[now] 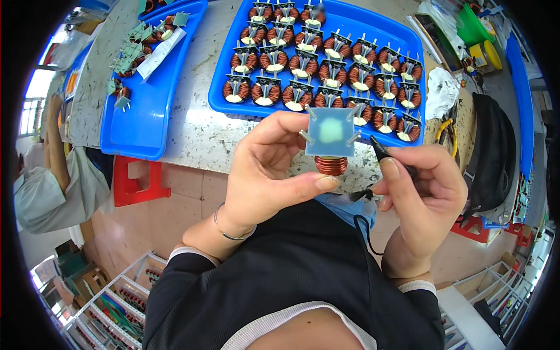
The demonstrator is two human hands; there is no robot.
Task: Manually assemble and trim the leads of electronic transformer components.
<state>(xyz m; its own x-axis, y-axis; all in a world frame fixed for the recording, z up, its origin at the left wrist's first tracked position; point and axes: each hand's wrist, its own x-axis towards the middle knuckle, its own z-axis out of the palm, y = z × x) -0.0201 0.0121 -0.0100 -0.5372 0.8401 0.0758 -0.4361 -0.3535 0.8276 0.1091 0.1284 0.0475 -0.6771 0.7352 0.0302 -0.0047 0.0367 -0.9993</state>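
My left hand (262, 169) is closed around a copper-wound toroidal coil (331, 165). The coil's square grey base plate (330, 132) faces up, with metal pins at its corners and a pale patch in the middle. Between thumb and fingers, my right hand (423, 189) grips a slim black pointed tool (379, 149), its tip just right of the plate and apart from it. A tuft of black bristles (361, 195) pokes out below the same fingers; whether it belongs to that tool is hidden.
Rows of similar coils stand in a blue tray (385, 26) beyond my hands. At left, another blue tray (135, 140) carries loose coils and a paper slip. A black bag (493, 157) lies at right, near crumpled white material (443, 93). Another person's arm (55, 140) is at far left.
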